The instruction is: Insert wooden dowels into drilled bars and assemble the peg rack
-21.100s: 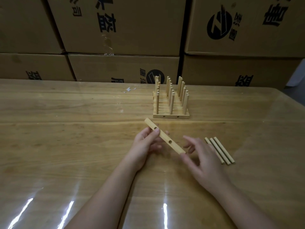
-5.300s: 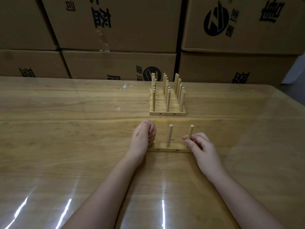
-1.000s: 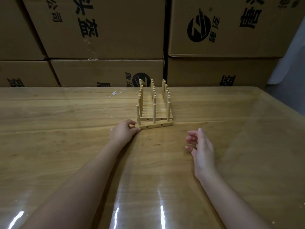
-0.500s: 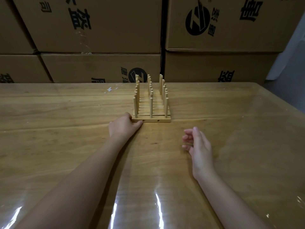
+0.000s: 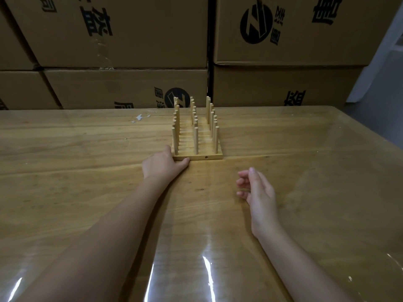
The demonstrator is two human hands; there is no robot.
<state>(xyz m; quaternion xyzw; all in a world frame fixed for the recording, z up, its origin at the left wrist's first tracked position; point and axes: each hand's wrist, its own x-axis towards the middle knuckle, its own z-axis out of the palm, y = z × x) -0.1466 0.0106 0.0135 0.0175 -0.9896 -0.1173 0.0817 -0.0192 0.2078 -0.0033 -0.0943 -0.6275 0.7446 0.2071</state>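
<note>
the rack (image 5: 202,150) sits on the table (image 5: 305,149) a little past the middle, straight ahead. it is made of bars set side by side, each with three upright dowels (image 5: 196,140), so the pegs run back in three rows. the nearest bar (image 5: 214,157) lies flush against the one behind it, and a small hole shows in its front face.

the left hand (image 5: 162,165) is at the rack's near left corner. its thumb lies flat along the front face of that bar and a finger reaches up the rack's left side, touching it. the fingers are fairly straight and press rather than wrap. the rest are hidden behind the back of the hand.

the right hand (image 5: 257,189) is well apart from the rack, nearer and to the right, edge down above the table. its fingers are loosely curled and hold nothing.

the table is pale wood under a clear sheet (image 5: 218,269) that catches streaks of glare. a white scrap (image 5: 139,117) lies left of the rack near the far edge. stacked boxes (image 5: 130,29) with black print fill the back.
</note>
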